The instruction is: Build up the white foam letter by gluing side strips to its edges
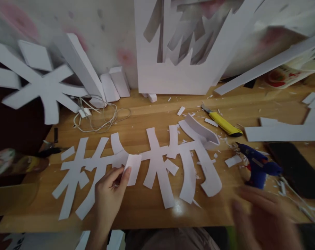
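In my left hand point(111, 189), a small white foam board piece point(134, 170) is pinched between thumb and fingers. It is held over the right edge of a flat white cut-out character point(74, 166) on the table. To its right lies a second white cut-out character point(157, 156). A curved foam strip point(199, 130) stands on edge along that one's upper right stroke. My right hand point(264, 218) is at the lower right, smeared by motion, below a blue glue gun point(258, 163). Whether its fingers hold anything does not show.
A yellow utility knife point(223, 123) lies among foam scraps behind the characters. A dark phone point(295, 168) and a long foam strip point(284, 133) are at the right. Tangled white cable point(102, 118) sits back left. A cut-out foam board point(173, 80) leans against the wall.
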The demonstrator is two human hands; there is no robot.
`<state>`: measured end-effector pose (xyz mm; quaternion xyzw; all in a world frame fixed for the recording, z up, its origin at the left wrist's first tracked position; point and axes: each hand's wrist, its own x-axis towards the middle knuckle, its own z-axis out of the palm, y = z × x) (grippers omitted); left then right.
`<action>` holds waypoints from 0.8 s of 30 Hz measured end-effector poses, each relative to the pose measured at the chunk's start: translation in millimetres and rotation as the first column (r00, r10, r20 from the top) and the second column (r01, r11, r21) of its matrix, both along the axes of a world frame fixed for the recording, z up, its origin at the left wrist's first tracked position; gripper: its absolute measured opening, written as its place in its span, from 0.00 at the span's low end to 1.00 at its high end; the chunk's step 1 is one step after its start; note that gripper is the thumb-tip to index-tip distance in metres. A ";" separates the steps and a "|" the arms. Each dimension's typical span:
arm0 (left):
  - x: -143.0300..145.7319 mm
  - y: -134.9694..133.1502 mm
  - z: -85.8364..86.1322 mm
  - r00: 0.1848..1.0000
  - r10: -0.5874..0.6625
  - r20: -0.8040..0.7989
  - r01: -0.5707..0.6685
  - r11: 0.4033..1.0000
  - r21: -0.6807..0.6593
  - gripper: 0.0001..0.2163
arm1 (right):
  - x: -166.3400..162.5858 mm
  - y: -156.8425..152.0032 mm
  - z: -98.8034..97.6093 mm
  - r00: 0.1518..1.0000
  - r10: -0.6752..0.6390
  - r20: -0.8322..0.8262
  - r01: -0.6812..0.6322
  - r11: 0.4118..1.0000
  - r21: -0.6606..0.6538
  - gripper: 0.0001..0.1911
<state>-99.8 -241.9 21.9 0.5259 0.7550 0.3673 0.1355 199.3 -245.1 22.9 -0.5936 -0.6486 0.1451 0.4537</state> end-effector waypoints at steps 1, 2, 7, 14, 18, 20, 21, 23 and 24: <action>0.8 0.8 -0.3 0.999 -0.032 -0.007 0.032 0.999 0.000 0.09 | -15.5 12.2 -0.3 0.978 0.189 0.089 -0.193 0.981 0.036 0.09; 1.8 1.7 -0.7 0.998 -0.064 -0.015 0.064 0.998 -0.005 0.10 | -30.7 27.4 -2.3 0.944 0.303 0.127 -0.307 0.952 0.011 0.09; 6.8 5.8 -4.7 0.983 -0.166 -0.078 0.163 0.986 -0.038 0.12 | -88.0 100.8 -29.0 0.775 0.606 0.180 -0.598 0.795 -0.102 0.20; 8.6 11.3 -7.9 0.955 -0.214 -0.205 0.199 0.976 -0.094 0.13 | -107.6 114.1 -63.8 0.646 0.651 0.398 -0.621 0.752 -0.221 0.29; 11.5 14.1 -8.3 0.946 -0.223 -0.236 0.210 0.974 -0.079 0.15 | -107.5 112.2 -70.7 0.640 0.635 0.432 -0.617 0.760 -0.204 0.32; 13.3 15.1 -8.7 0.943 -0.225 -0.246 0.216 0.974 -0.066 0.14 | -107.8 112.5 -72.0 0.644 0.628 0.438 -0.613 0.765 -0.195 0.32; 14.1 15.6 -8.9 0.940 -0.228 -0.255 0.218 0.974 -0.066 0.14 | -108.0 112.6 -72.3 0.648 0.621 0.441 -0.609 0.770 -0.191 0.32; 15.7 16.6 -9.1 0.933 -0.229 -0.279 0.220 0.973 -0.064 0.14 | -108.4 112.6 -72.5 0.653 0.614 0.442 -0.605 0.775 -0.183 0.32; 16.5 17.1 -9.1 0.929 -0.231 -0.290 0.223 0.973 -0.063 0.13 | -108.6 112.5 -72.3 0.655 0.614 0.441 -0.606 0.775 -0.180 0.32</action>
